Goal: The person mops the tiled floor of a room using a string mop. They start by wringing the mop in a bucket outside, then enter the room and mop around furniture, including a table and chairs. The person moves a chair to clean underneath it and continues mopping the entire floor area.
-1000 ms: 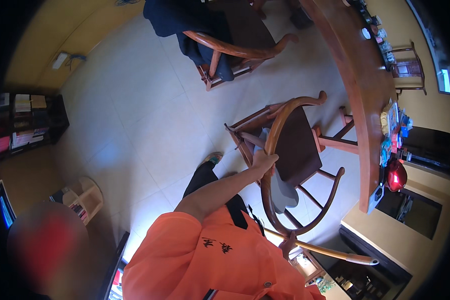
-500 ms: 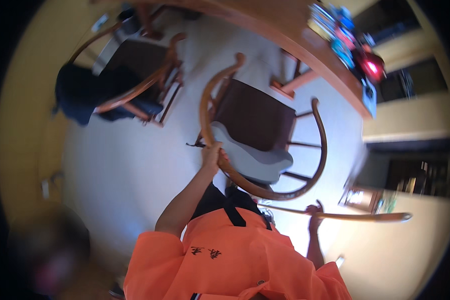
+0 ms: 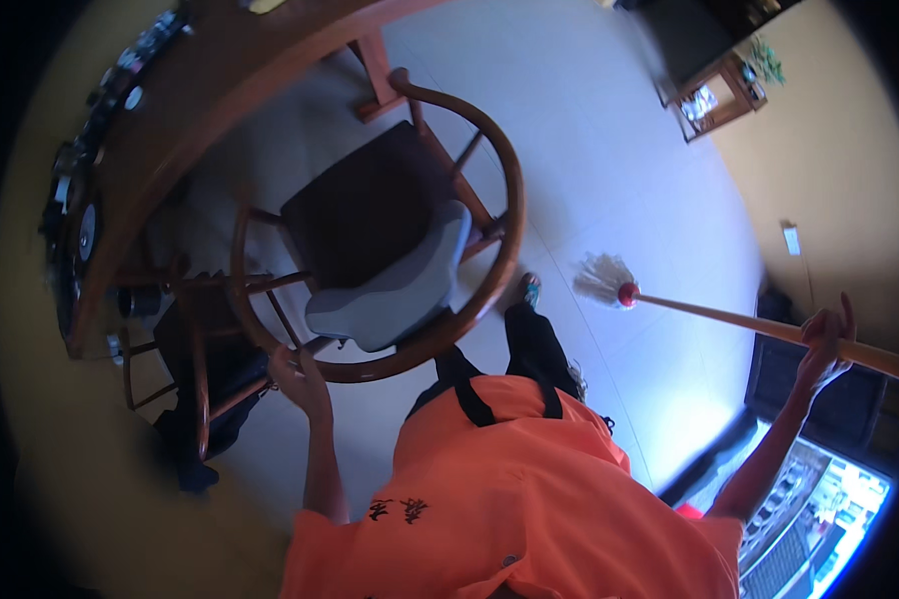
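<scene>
My left hand (image 3: 302,384) is closed round the curved wooden back rail of an armchair (image 3: 504,265), at the rail's near left. The chair has a dark seat pad (image 3: 370,205) and a grey backrest panel (image 3: 395,290). Out to the right, my right hand (image 3: 822,347) grips the wooden handle of a mop (image 3: 709,310), one finger sticking up off the shaft. The mop's pale, stringy head (image 3: 601,281) with its red collar is at the left end of the handle, over the floor. The handle's other end runs toward the right rim.
A long wooden table (image 3: 220,100) with small items along its far edge curves across the upper left. A second chair (image 3: 200,344) draped with dark cloth stands at the left. A small wooden-framed stand (image 3: 719,100) and a plant (image 3: 766,62) are by the right wall.
My view has swung, putting the table at upper left and the chair farther left. The mop head has come into view. The right hand is farther out and higher, still on the mop handle.
</scene>
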`<state>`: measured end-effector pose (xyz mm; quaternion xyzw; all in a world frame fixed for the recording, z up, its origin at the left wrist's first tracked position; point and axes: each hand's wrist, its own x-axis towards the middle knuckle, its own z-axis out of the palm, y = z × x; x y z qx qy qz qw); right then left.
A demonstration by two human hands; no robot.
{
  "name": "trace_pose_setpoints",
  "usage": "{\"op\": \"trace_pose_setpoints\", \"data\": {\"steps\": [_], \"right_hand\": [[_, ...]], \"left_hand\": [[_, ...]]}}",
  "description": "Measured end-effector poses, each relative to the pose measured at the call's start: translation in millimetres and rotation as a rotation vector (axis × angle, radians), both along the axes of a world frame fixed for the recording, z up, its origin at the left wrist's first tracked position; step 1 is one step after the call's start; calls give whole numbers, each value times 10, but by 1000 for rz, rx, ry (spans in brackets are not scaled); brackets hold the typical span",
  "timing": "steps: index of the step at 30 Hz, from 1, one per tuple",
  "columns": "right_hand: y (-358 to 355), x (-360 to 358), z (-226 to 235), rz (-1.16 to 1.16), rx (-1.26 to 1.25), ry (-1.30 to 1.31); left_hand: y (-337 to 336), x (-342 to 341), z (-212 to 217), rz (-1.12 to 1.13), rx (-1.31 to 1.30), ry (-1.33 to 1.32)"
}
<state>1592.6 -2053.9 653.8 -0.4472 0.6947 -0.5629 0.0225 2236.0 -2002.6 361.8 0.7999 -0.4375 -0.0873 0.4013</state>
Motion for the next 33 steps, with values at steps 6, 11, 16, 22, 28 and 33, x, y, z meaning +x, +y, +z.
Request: {"op": "trace_pose_setpoints", "data": {"steps": [6,11,16,22,28,33], "right_hand": [[-452,-862,-532,145,-18,-88],[-626,-1806,-1012,95,111,-190],[-683,-2529,-1186,28,185,-311],[-924,-3012,-1153,-36,164,-359],[-1292,-3160,-1090,-55,112,-398],[-1943,-3126,-932,15,120,-404]], "left_hand": [[-1420,-1973,298,-566,235,263],[-2073,-3269,-24,-514,331,147],[-2466,-3329,-148,-359,693,108],[-2564,-3511,102,-331,811,-19],[-2709,-3421,50,-323,858,58],[-3339,-3350,-416,-114,822,398]]}}
